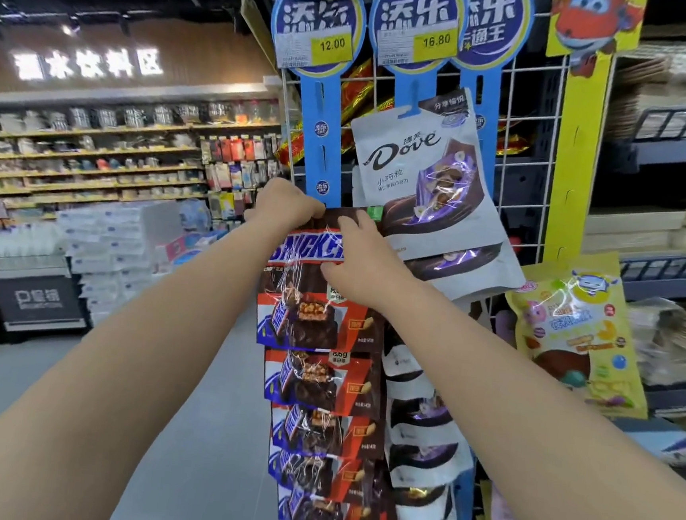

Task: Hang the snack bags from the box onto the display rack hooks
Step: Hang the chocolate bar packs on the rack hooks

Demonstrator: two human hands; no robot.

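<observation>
A brown Snickers bag [310,282] is held up against the blue hanging strip [321,133] of the white wire display rack [527,122]. My left hand [286,205] grips the bag's top left corner with curled fingers. My right hand [358,257] lies over the bag's upper right part, fingers at its top edge near a green tab. Several more Snickers bags [314,381] hang below it in a column. The strip's hook is hidden behind my hands. The box is out of view.
White and purple Dove bags [419,171] hang on the neighbouring strip to the right, with several more below. A yellow sweets bag [575,338] hangs at far right. Round price signs [318,29] top the strips. Store shelves [93,155] and stacked goods fill the aisle on the left.
</observation>
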